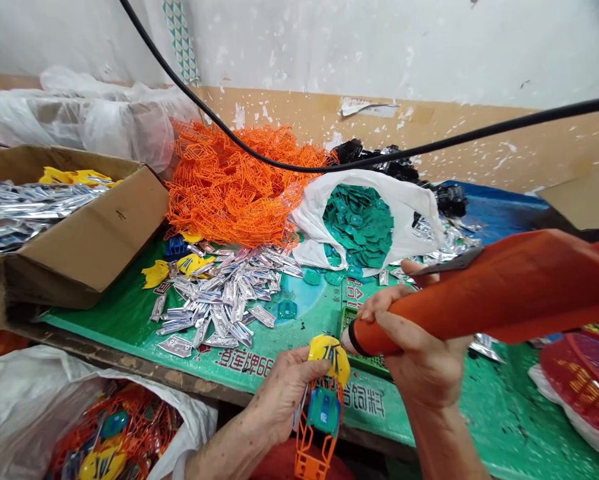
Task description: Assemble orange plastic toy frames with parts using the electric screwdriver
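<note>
My left hand (284, 387) grips a plastic toy assembly at the table's front edge. It has a yellow cover (332, 355) with blue marks, a green piece (324, 410) below it and an orange frame (313, 460) hanging down. A silvery edge shows beside my fingers. In my right hand (427, 357), an orange handheld power tool (429, 310) lies tilted, its dark-ringed nose close to the yellow cover's right side. Whether the nose touches the cover, I cannot tell. Behind my hands, silver plates (224, 303) lie in a loose heap, with one green piece (287, 309) beside them.
Orange frames (234, 183) are piled at the back. A white bag (307, 220) holds green pieces. At left stands a cardboard box (92, 233) of silver plates; below it, a sack (34, 380) holds assembled parts. A green basket (374, 365) sits under the tool. A black cable (219, 130) hangs across.
</note>
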The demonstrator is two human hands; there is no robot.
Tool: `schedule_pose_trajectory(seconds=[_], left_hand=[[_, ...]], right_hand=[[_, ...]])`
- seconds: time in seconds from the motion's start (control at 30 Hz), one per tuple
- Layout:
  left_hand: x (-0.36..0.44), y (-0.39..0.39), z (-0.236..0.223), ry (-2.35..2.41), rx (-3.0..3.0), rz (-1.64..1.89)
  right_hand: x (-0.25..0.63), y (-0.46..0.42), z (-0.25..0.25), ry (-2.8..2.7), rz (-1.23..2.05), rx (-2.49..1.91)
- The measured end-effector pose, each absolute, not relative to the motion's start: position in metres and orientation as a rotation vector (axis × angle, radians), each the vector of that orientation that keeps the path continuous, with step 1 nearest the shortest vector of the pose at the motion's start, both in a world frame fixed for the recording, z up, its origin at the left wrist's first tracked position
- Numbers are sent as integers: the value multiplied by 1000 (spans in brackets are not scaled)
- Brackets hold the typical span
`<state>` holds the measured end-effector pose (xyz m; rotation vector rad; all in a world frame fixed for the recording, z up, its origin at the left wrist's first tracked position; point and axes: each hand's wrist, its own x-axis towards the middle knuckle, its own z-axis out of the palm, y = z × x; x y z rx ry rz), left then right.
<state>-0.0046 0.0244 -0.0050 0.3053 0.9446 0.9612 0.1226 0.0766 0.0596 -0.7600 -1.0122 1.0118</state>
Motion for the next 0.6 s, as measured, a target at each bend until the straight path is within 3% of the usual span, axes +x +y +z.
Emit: schedule_pose_trajectory(seconds=[0.6], left_hand=[[-2,21,-16,917,318,1059]], right_hand=[[122,68,42,-1196,893,-897]])
